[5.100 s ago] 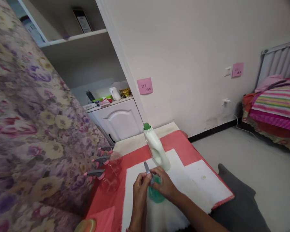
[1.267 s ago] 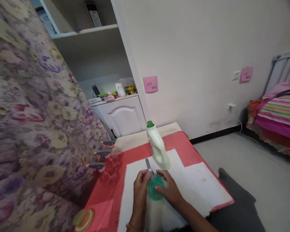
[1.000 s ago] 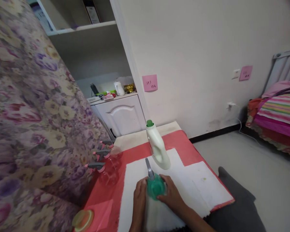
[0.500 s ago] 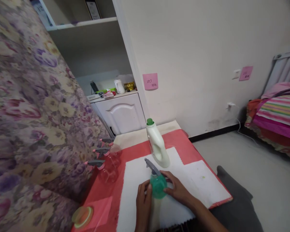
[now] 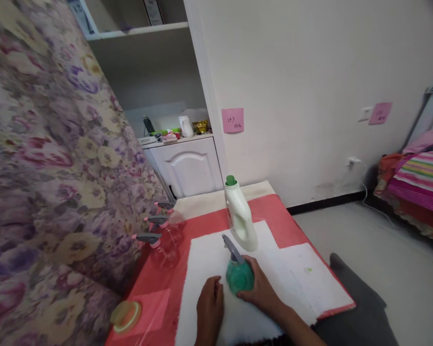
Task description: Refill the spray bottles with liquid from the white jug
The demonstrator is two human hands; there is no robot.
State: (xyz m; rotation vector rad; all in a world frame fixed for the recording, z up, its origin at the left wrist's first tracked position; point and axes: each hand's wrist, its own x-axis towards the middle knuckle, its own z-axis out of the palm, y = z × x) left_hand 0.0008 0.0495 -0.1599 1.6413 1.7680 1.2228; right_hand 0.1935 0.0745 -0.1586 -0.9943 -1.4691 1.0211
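Observation:
A green spray bottle [image 5: 240, 276] with a grey trigger head stands over the white cloth. My right hand [image 5: 258, 288] is wrapped round its right side, thumb low at the front. To the left of the bottle, apart from it, my left hand [image 5: 211, 300] rests with its fingers curled together and nothing visible in them. Behind the spray bottle stands a large pale detergent bottle [image 5: 241, 218] with a handle and a green piece at its mouth.
Several clear pink spray bottles [image 5: 166, 254] with grey triggers line the table's left side. A round roll of tape [image 5: 126, 317] lies front left. The white cloth [image 5: 202, 259] covers part of the red tabletop [image 5: 270, 211]. A floral curtain [image 5: 57, 192] hangs at left.
My left hand has let go of the green spray bottle and drawn back to the left. The right hand now holds it alone. The whole view has shifted slightly.

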